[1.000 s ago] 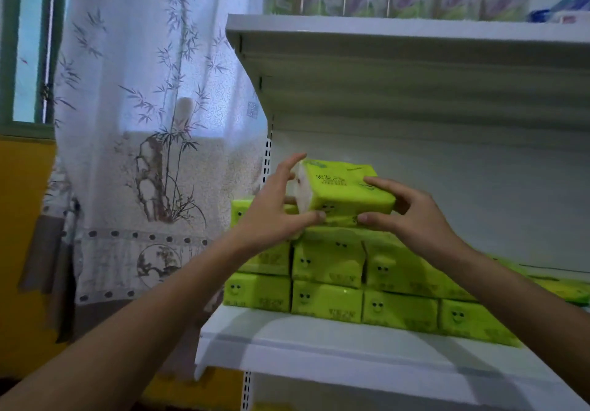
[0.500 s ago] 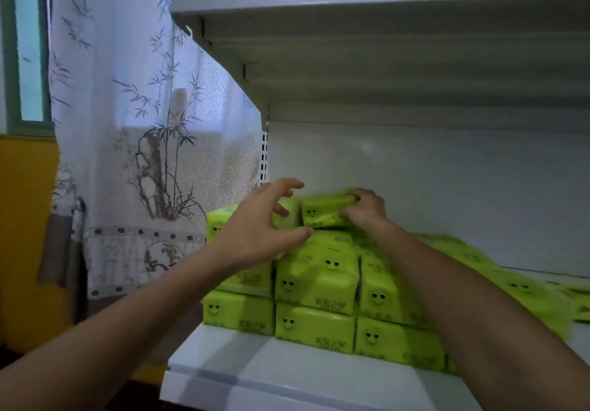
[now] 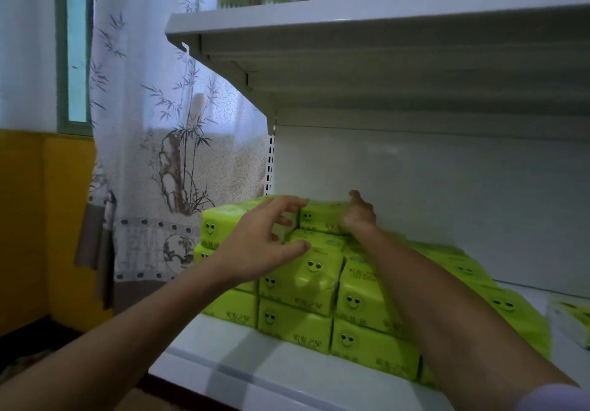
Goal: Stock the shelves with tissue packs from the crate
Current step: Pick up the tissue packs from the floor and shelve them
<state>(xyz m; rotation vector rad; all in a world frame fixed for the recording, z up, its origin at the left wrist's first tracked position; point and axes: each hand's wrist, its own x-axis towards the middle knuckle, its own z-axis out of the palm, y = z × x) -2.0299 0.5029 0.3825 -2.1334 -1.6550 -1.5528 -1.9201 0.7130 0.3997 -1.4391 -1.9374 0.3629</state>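
A: Head view: what had changed?
B: The tissue pack [image 3: 321, 217], airborne a second before, sat atop the stack [image 3: 306, 273], at its rear. The right hand [image 3: 359, 215] grasped its end with curled fingers; the left hand [image 3: 261, 244] had its fingers released. One more pack appeared stocked.

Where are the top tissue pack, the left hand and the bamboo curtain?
top tissue pack [image 3: 319, 219]: head view, smiley front face.
left hand [image 3: 255, 246]: head view, back of hand.
bamboo curtain [image 3: 178, 155]: head view, printed bamboo stalks.

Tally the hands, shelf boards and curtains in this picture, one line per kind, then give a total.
Hands: 2, left hand and right hand
Shelf boards: 2, upper shelf and lower shelf
Curtains: 1, bamboo-print curtain
Total: 5
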